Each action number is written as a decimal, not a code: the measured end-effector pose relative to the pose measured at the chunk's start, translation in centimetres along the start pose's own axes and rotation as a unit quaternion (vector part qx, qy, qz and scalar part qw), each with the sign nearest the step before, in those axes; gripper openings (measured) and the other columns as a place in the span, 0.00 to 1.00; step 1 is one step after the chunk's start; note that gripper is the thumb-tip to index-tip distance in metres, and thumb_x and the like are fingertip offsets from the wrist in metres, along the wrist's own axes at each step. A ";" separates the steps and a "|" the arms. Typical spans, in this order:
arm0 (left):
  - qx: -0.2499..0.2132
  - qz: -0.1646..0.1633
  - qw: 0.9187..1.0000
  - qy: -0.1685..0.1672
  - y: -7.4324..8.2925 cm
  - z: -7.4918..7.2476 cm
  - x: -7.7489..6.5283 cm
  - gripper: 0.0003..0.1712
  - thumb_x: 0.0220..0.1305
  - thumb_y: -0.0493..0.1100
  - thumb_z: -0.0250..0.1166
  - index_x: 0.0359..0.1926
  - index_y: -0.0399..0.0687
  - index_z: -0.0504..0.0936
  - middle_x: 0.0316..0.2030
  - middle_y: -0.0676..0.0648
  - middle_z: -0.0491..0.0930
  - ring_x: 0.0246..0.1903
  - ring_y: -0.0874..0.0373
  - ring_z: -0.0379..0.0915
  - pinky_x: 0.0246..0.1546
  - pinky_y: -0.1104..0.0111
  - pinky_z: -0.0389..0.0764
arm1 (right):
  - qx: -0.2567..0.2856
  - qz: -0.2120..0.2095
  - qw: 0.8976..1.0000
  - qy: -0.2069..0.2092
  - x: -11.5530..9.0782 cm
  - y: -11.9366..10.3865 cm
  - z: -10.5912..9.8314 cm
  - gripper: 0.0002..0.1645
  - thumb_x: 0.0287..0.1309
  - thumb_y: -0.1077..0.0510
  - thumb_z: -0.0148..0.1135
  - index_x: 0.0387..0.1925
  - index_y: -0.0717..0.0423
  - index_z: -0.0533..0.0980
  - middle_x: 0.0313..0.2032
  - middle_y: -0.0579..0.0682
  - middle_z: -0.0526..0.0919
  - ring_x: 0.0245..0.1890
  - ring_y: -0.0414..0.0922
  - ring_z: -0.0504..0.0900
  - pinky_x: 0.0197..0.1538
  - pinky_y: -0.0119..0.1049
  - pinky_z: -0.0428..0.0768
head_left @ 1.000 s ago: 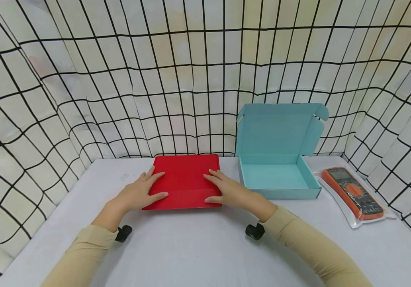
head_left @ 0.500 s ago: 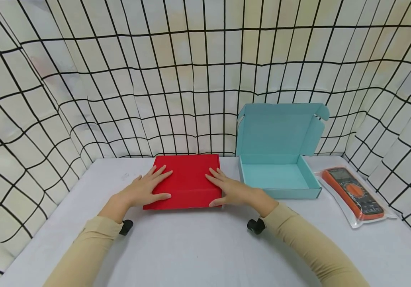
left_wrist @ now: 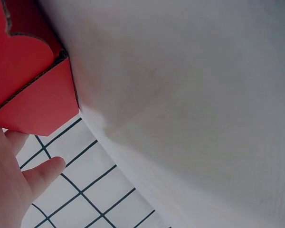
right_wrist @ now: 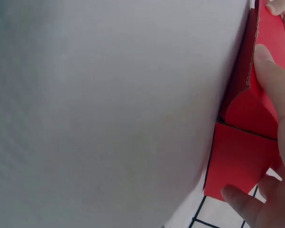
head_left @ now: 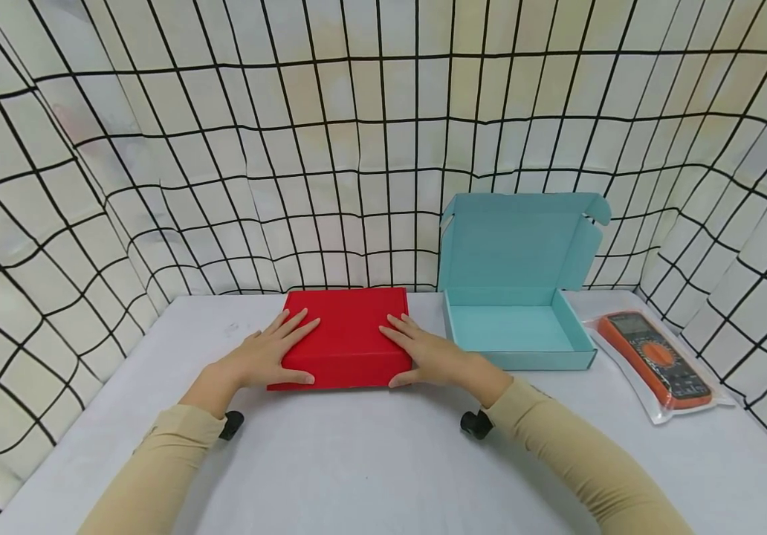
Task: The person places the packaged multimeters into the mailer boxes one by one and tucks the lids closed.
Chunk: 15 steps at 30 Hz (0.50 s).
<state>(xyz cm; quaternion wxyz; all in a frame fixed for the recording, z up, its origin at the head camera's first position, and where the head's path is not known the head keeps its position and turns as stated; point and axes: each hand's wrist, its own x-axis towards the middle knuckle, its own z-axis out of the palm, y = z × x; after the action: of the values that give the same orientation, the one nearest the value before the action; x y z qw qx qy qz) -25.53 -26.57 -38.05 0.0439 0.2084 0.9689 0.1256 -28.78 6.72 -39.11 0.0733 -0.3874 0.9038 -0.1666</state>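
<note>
A red cardboard box (head_left: 350,327) lies on the white table, its lid down over the top. My left hand (head_left: 263,360) rests on its left side with fingers spread over the lid and the thumb on the front flap (head_left: 350,371). On the opposite side my right hand (head_left: 430,357) spreads its fingers over the lid's right edge, its thumb at the flap's right end. In the right wrist view, the right thumb (right_wrist: 270,76) presses the flap, which stands out from the box front with a rounded side tab (right_wrist: 249,114) behind it.
To the right stands a light blue cardboard box (head_left: 524,327) with its lid (head_left: 507,241) raised. Beyond it lies an orange and black multimeter (head_left: 658,360) in a clear plastic bag. A white cloth with a black grid (head_left: 383,148) encloses the table at the back and sides.
The red box's front flap has swung further down toward the front. Both hands slid slightly inward onto the lid at first, then the left thumb lowered with the flap.
</note>
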 end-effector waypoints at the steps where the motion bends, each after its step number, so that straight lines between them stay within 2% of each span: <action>1: 0.001 0.000 1.000 0.000 0.1 0.0 0.0 0.61 0.57 0.69 0.70 0.82 0.53 0.52 0.81 0.40 0.43 0.77 0.33 0.33 0.63 0.26 0.55 | -0.008 -0.001 1.000 0.005 0.0 -0.1 0.0 0.59 0.58 0.42 0.75 0.81 0.53 0.54 0.81 0.54 0.48 0.80 0.57 0.45 0.64 0.47 0.76; 8: 0.014 0.002 1.000 0.002 0.2 0.0 0.0 0.60 0.58 0.68 0.70 0.82 0.52 0.52 0.80 0.39 0.44 0.77 0.32 0.34 0.62 0.26 0.56 | -0.075 -0.005 0.997 0.029 0.2 -0.4 0.2 0.58 0.55 0.41 0.77 0.79 0.54 0.58 0.78 0.57 0.55 0.78 0.58 0.52 0.64 0.48 0.76; 15: 0.007 0.003 1.000 -0.007 0.1 -0.1 0.0 0.65 0.52 0.65 0.76 0.82 0.51 0.52 0.80 0.39 0.42 0.76 0.31 0.35 0.62 0.26 0.56 | -0.092 -0.011 0.996 0.001 0.1 0.1 -0.1 0.61 0.55 0.41 0.76 0.81 0.51 0.53 0.79 0.55 0.52 0.79 0.56 0.49 0.63 0.45 0.77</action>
<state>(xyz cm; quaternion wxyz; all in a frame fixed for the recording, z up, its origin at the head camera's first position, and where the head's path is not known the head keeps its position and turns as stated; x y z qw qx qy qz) -25.54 -26.50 -37.98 0.0484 0.2129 0.9688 0.1174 -28.94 6.71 -39.05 0.0347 -0.4018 0.9112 -0.0844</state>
